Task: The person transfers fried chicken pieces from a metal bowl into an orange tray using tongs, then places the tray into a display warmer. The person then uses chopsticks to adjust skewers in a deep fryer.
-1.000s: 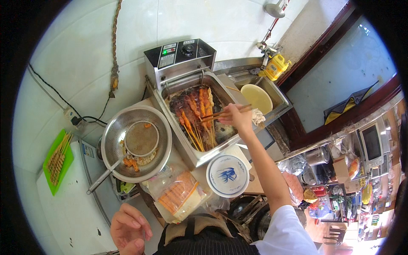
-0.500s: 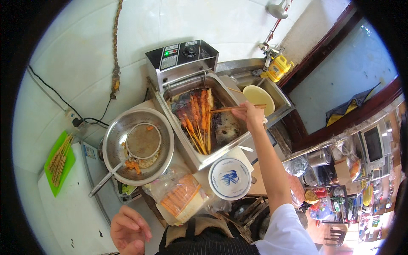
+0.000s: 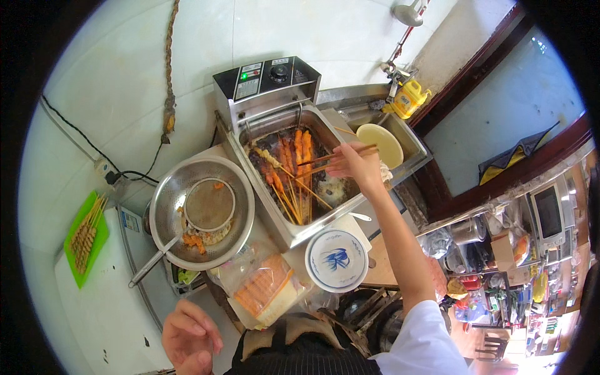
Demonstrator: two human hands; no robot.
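Two hands: right hand (image 3: 356, 165) pinches two chopsticks (image 3: 317, 160), tips over orange skewers (image 3: 306, 147), contact unclear; left hand (image 3: 190, 337) loosely spread, fingers half bent, in air. One fryer (image 3: 306, 232): holds several overlapping orange skewers, exact count unclear, plus one pale skewer (image 3: 267, 156) lying slantwise, stick toward near right. One steel colander (image 3: 244, 206) just left of fryer: strainer (image 3: 210, 206), fried scraps (image 3: 195, 241) inside. One patterned bowl (image 3: 320, 272) just beside fryer's near edge. One green tray (image 3: 102, 240), far left: bundled skewers (image 3: 82, 244). Foaming oil (image 3: 331, 187) between orange skewers and fryer's right wall.
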